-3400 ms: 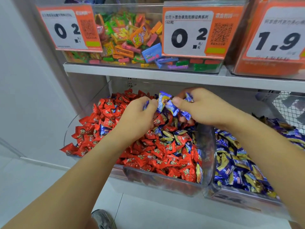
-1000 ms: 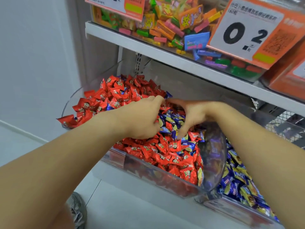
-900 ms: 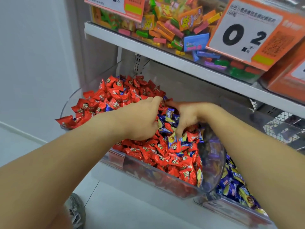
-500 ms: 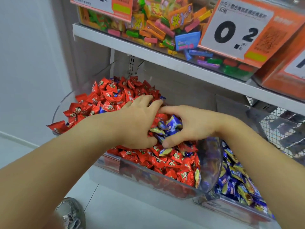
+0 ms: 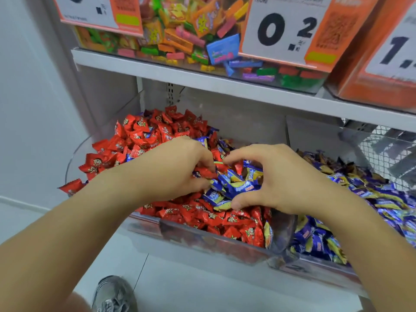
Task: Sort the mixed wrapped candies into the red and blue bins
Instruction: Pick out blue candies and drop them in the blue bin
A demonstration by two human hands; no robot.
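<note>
Right now both your hands are down in the clear bin point(image 5: 216, 240) heaped with red candies point(image 5: 144, 134). Your left hand point(image 5: 171, 170) curls its fingers into the pile, pinching a red wrapper at the fingertips. Your right hand point(image 5: 274, 179) arches over a cluster of blue candies point(image 5: 234, 185) lying on top of the red ones — thumb below, fingers above, closing round them. Just to the right, across the clear divider, sits the bin of blue-and-yellow candies point(image 5: 371, 199).
</note>
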